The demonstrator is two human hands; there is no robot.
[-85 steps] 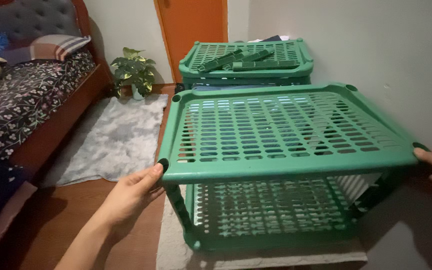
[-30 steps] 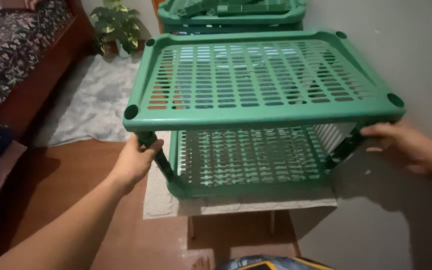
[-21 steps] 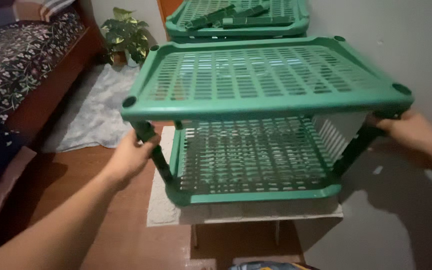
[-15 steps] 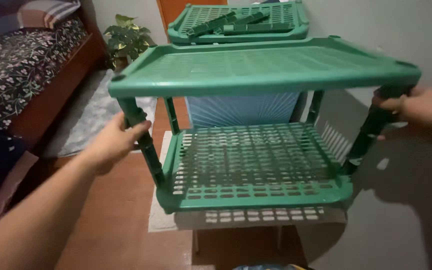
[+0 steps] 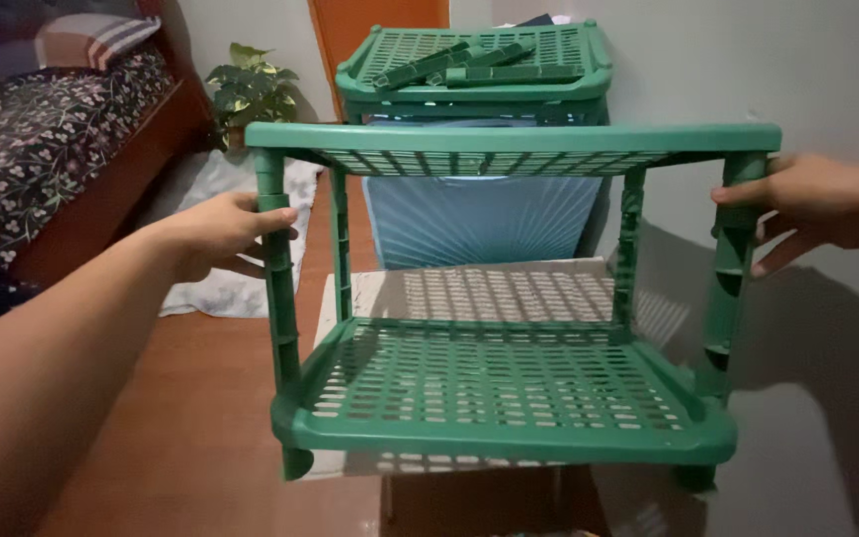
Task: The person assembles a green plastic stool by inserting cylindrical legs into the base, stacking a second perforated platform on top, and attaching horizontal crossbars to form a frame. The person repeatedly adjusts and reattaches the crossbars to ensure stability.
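I hold a green plastic two-tier rack (image 5: 509,398) up in the air, level with my view. Its slotted top shelf (image 5: 509,139) is seen edge-on and its lower shelf lies below. My left hand (image 5: 221,231) grips the front left post (image 5: 278,288) near the top. On the other side, my right hand (image 5: 827,209) grips the front right post (image 5: 728,268) just under the top shelf.
Behind stands a second green slotted shelf unit (image 5: 474,65) with loose green posts on top, over a blue bin (image 5: 479,214). A white stool top (image 5: 469,288) sits under the rack. A bed (image 5: 42,149), a potted plant (image 5: 251,89), a pale rug (image 5: 221,239) and the wall (image 5: 797,70) surround.
The rack has risen off the white stool to eye height, so its top shelf now shows edge-on. Both hands slid from the top shelf's corners onto the posts and lifted.
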